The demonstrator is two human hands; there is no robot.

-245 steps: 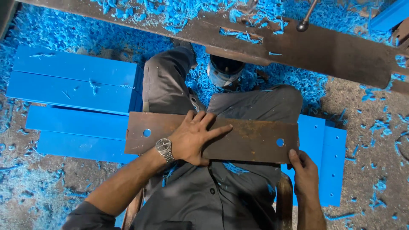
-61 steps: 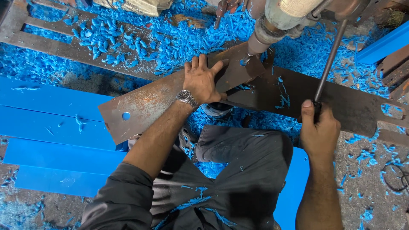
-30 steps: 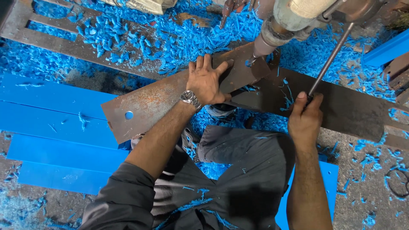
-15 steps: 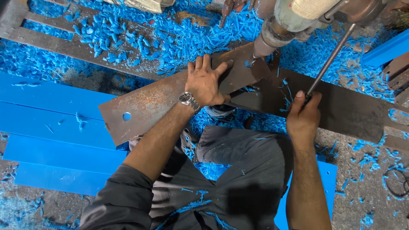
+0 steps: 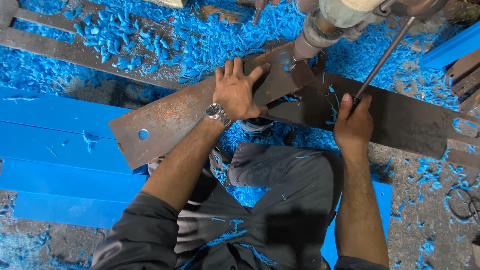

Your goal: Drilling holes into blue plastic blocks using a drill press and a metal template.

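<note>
My left hand (image 5: 239,92) lies flat, fingers spread apart, palm down on the long rusty flat steel plate (image 5: 170,122), pressing it in place; a silver metal wristwatch (image 5: 218,113) sits on that wrist. The plate runs slantwise, its far end under the grey cylindrical drill spindle (image 5: 320,30), whose tip meets the plate just beyond my fingertips. At the plate's near end, well apart from the hand, a round drilled hole (image 5: 143,134) shows blue through it. My right hand (image 5: 352,125) is closed around the lower end of the thin straight steel feed lever (image 5: 385,55), which slopes up from the plate's right toward the drill head. Under the plate's far end lies a broad dark steel bar (image 5: 400,120), stretching away to the plate's right. Left of the plate, bright blue painted flat boards (image 5: 55,150) lie side by side, one passing beneath the plate's near end. Beyond the plate, loose blue shavings (image 5: 150,40) lie thick over a narrow rusty steel strip (image 5: 60,50) and the rough grey floor (image 5: 425,215). My grey-trousered knee (image 5: 285,175) sits just on the near side of the plate, between my two forearms, flecked with shavings
</note>
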